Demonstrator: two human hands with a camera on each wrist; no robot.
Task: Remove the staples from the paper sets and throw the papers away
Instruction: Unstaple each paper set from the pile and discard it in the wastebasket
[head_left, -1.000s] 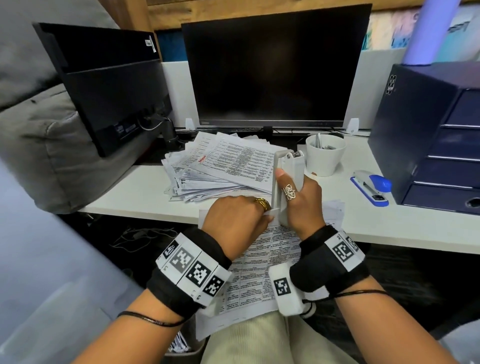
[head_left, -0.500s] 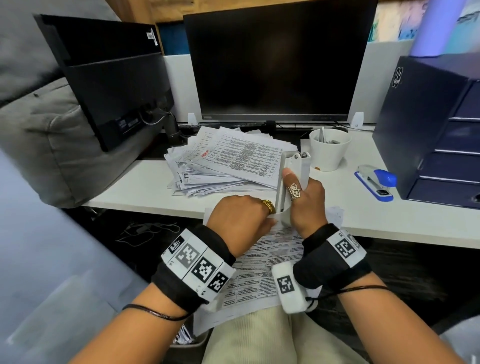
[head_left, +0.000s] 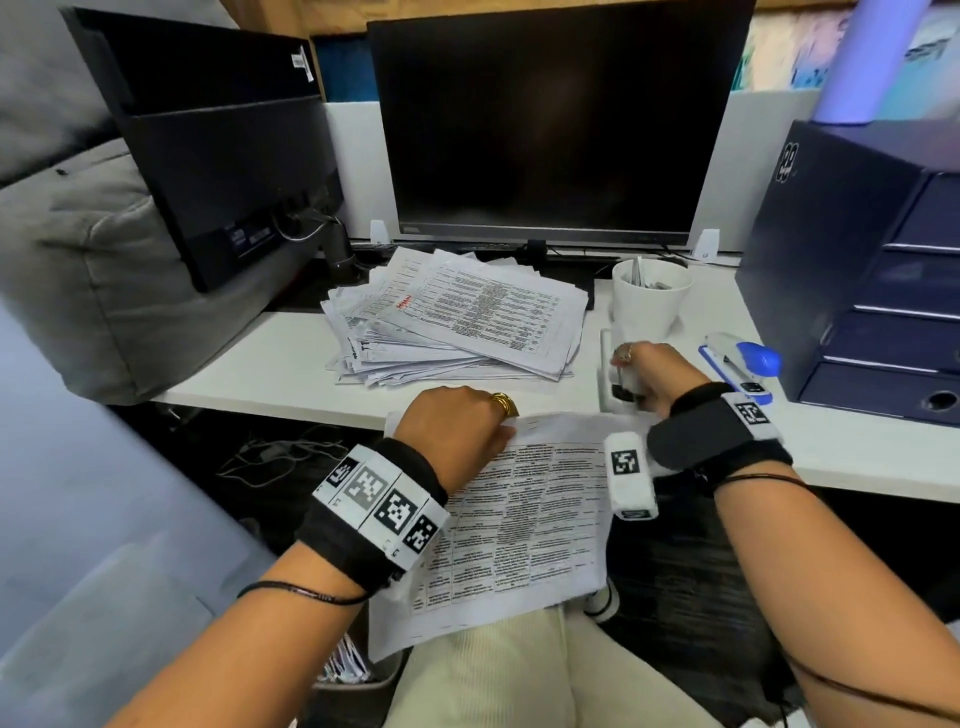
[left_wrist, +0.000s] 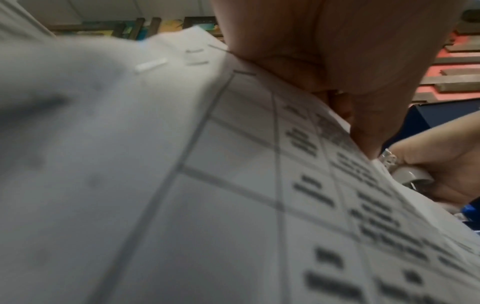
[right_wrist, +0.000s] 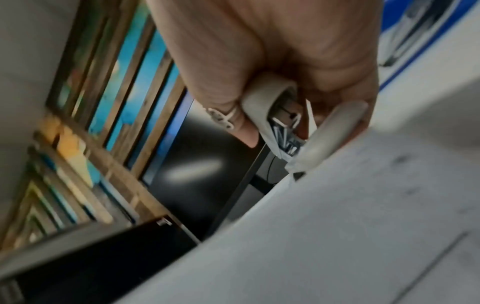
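Head view: L hand (head_left: 457, 423) pinches top edge of white printed paper set (head_left: 524, 519) over my lap at desk edge; R hand (head_left: 647, 376) grips pale-grey plastic staple remover (head_left: 621, 384) on white desk (head_left: 249, 364). L wrist view: sheets thin, floppy; hold near corner. R wrist view: fingers wrap remover.

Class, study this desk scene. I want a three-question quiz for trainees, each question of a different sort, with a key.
1. True or false: the left hand holds the top edge of the paper set.
2. What does the right hand grip? A) blue stapler B) staple remover C) white cup
3. Fill in: the loose stack of papers lies in front of the ____.

Key: 1 true. 2 B, the staple remover; the blue stapler and white cup stand untouched. 3 monitor.
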